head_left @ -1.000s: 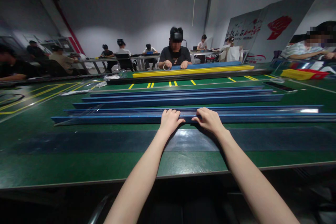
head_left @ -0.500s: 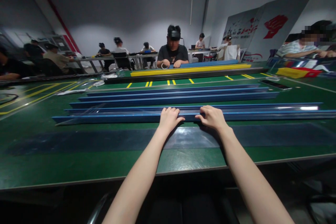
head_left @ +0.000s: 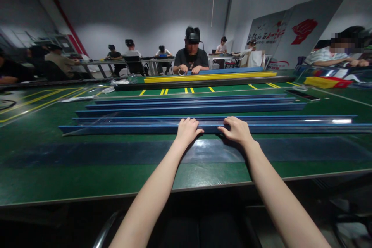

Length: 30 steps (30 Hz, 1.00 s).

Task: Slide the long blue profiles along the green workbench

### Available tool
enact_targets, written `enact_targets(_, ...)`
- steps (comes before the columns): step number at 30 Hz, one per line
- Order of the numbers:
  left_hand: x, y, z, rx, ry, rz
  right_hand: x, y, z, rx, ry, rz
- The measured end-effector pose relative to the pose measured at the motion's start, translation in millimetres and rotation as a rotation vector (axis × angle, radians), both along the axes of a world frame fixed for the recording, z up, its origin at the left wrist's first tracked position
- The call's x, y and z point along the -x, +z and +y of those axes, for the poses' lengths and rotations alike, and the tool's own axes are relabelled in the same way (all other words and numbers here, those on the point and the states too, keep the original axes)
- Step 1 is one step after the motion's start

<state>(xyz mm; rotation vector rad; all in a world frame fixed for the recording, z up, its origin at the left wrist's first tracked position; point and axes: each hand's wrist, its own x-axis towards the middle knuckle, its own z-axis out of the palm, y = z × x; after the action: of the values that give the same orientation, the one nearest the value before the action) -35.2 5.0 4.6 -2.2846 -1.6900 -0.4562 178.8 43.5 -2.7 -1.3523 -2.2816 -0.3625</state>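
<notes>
A long blue channel strip lies across the table in front of me. My left hand grips its near wall, thumb on my side and fingers curled over the top edge. A short way to the right, my right hand holds the same strip in a similar grip, its fingertips partly hidden. Clear film covers part of the strip's left end. Closer to me, a flat, see-through plastic strip lies on the table, passing under my wrists.
More blue strips lie just beyond, on the green table. Farther back are a yellow strip, a black strip and a phone. A co-worker sits opposite. A yellow and red tray stands at the right.
Both hands keep their grip on the blue strip, almost unmoved. The view has shifted very slightly.
</notes>
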Motion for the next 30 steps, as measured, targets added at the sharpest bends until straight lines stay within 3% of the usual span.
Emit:
enact_targets(11, 0, 0.4, -1, 0.007, 0.008, 0.004, 20, -1.3, -3, 0.110, 0.071, -0.046)
enact_targets(30, -2, 2.2, -2, 0.005, 0.053, 0.033, 19, -1.2, -3, 0.141, 0.062, -0.028)
